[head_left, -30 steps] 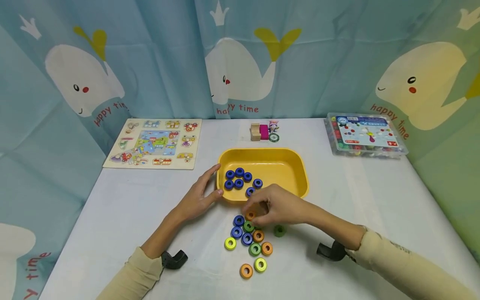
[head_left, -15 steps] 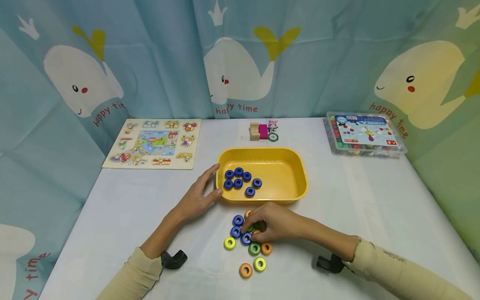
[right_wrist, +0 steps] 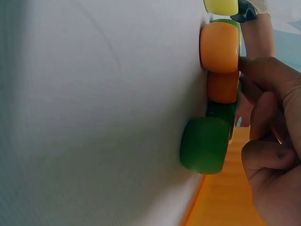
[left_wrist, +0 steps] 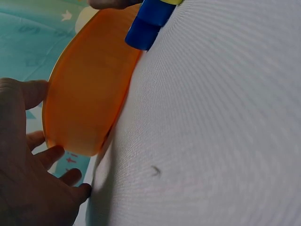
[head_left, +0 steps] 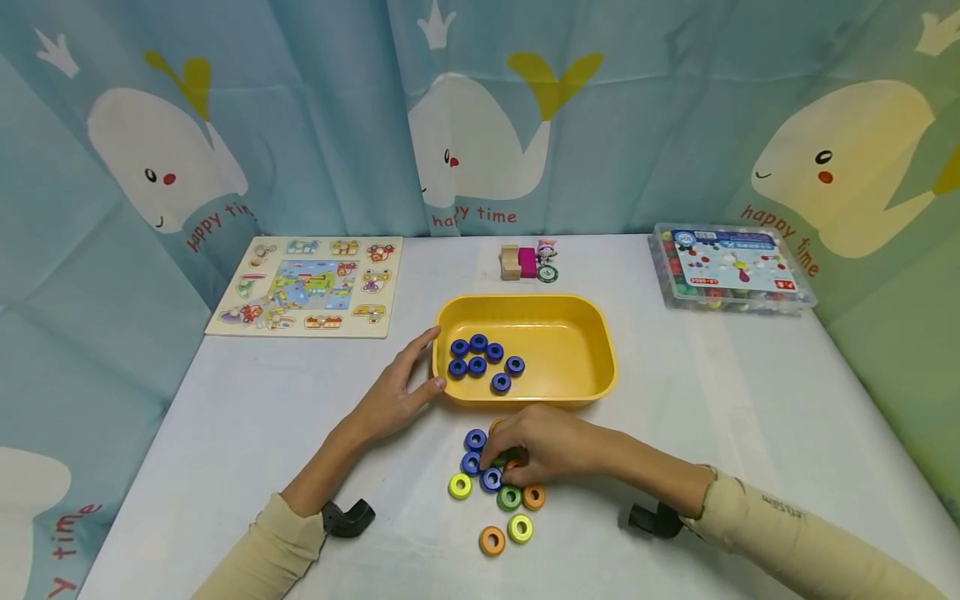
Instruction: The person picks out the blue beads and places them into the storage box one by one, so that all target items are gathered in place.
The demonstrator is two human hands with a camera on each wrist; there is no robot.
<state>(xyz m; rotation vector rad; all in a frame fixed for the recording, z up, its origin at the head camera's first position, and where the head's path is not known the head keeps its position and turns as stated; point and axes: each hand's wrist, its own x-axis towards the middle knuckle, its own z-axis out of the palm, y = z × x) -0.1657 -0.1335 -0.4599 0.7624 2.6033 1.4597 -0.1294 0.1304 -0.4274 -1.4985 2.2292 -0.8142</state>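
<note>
Beside the left end of a yellow tray point(head_left: 555, 350), my left hand point(head_left: 393, 396) has its thumb and index finger extended against the rim. Several dark blue rings point(head_left: 501, 383) lie in the tray's left part. My right hand point(head_left: 551, 446) is bent over the loose rings in front of the tray, its thumb and index fingertip pinching at a blue ring point(head_left: 491, 480). The hand hides part of the cluster. In the right wrist view, the fingertips reach behind an orange ring point(right_wrist: 220, 47), with a green ring point(right_wrist: 205, 145) nearer the camera.
Yellow-green point(head_left: 521, 528), orange point(head_left: 492, 542) and other blue rings point(head_left: 476, 440) lie loose around the right hand. A wooden puzzle board point(head_left: 311, 287) sits at the back left, small toys point(head_left: 528, 263) behind the tray, and a clear plastic box point(head_left: 731, 271) at the back right.
My right hand has come down from the tray's front edge to the loose rings. The blue ring at its fingertips has shifted slightly toward me. My left hand stays at the tray.
</note>
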